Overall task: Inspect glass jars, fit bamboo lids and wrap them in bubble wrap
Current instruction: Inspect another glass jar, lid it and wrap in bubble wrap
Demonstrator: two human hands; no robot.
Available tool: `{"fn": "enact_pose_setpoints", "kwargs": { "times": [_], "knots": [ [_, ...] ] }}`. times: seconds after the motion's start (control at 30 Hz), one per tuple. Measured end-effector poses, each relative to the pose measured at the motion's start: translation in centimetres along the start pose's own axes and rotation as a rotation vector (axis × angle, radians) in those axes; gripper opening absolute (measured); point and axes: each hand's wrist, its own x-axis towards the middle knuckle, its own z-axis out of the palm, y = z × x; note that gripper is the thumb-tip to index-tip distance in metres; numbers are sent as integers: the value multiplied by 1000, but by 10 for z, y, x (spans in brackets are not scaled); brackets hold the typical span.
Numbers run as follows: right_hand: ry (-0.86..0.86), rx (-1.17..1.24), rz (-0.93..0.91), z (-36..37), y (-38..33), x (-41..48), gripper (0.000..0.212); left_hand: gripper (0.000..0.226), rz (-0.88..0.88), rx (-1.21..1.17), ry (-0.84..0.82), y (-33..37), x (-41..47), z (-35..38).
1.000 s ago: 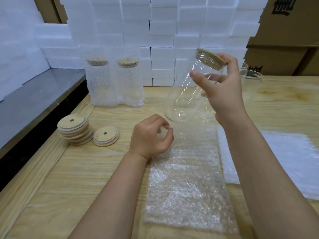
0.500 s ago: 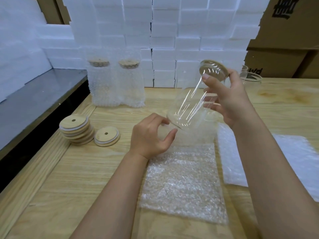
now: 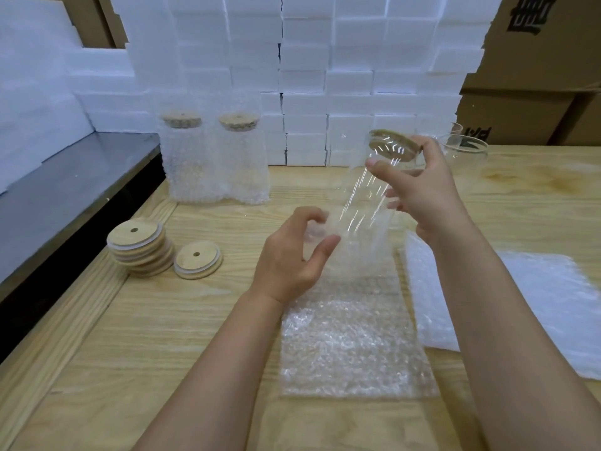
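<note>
Glass jar (image 3: 361, 203) tilted, bamboo lid (image 3: 395, 148) fitted, in air above bubble wrap sheet (image 3: 351, 340) on wooden table (image 3: 162, 320) | right hand (image 3: 422, 190) grips jar just under lid | left hand (image 3: 292, 258) cupped at base, fingers apart, contact: cannot tell

Your right hand (image 3: 422, 190) grips the lidded glass jar (image 3: 364, 196), tilted above the bubble wrap sheet (image 3: 351, 340); your left hand (image 3: 292, 258) cups its base.
</note>
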Motion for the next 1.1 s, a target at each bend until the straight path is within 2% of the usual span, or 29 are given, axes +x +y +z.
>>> {"fn": "enact_pose_setpoints", "kwargs": {
  "times": [0.07, 0.17, 0.23, 0.33, 0.47, 0.53, 0.67, 0.73, 0.8, 0.9, 1.1],
  "knots": [
    [-17, -31, -39, 6, -2, -2, 49, 31, -108, -84, 2, 2, 1, 2],
    [-46, -58, -110, 18, -5, -7, 48, 18, -182, -199, 108, 3, 6, 3],
    [-56, -82, -142, 28, -6, -12, 51, 12, -202, -298, 203, 4, 9, 4],
    [-97, -160, -212, 43, -5, -21, 56, 20, -199, -297, 358, 4, 16, 1],
    [-190, -167, -241, 54, -2, -30, 57, 15, -249, -384, 511, 5, 24, -4],
    [-153, -180, -276, 54, -3, -30, 57, 24, -274, -462, 431, 2, 22, -10],
    [-25, -129, -352, 42, -12, -22, 59, 103, -381, -480, 55, -13, 12, -23],
    [-8, -90, -356, 33, -16, -18, 59, 116, -390, -346, -75, -15, 8, -20],
    [-21, -68, -345, 30, -17, -17, 58, 106, -360, -226, -109, -12, 6, -13],
    [-44, -96, -339, 32, -16, -19, 59, 78, -317, -220, -74, -10, 7, -8],
    [-156, -183, -323, 41, -11, -23, 55, 64, -328, -262, 87, -4, 11, -7]
  ]
}}
